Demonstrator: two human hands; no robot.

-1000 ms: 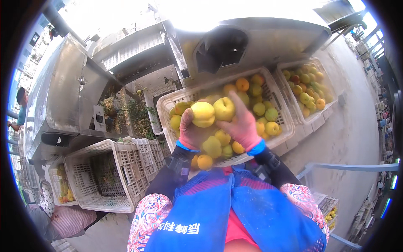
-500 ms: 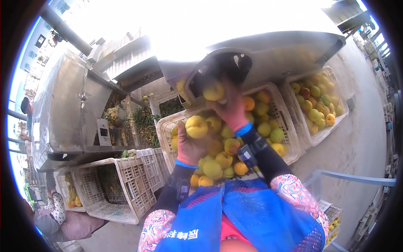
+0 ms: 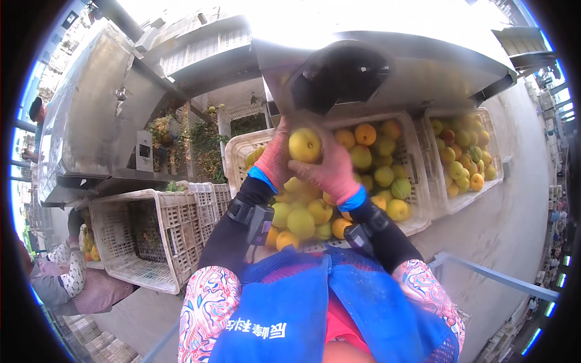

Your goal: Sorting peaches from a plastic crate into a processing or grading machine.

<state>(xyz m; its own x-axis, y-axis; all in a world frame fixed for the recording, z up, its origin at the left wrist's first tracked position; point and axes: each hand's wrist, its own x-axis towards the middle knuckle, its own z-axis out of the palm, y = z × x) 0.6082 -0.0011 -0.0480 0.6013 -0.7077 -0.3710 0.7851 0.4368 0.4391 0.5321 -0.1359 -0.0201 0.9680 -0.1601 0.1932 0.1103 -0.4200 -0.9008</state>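
Head view: one yellow fruit (image 3: 304, 145) held between the curved fingers of the left hand (image 3: 274, 156) and right hand (image 3: 331, 172), cupped from both sides, presumably for steadiness; white crate (image 3: 237, 146) of loose fruit (image 3: 301, 224) beneath the fingers, apparently for easy reach; dark opening (image 3: 342, 77) just beyond.

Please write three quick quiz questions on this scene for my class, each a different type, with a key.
1. True or false: the left hand and right hand are around one yellow fruit.
2. What colour is the wearer's vest? A: green. B: blue. C: orange.
3. Fill in: the crate just right of the one below the hands holds ____.

Key: 1 true; 2 B; 3 fruit.
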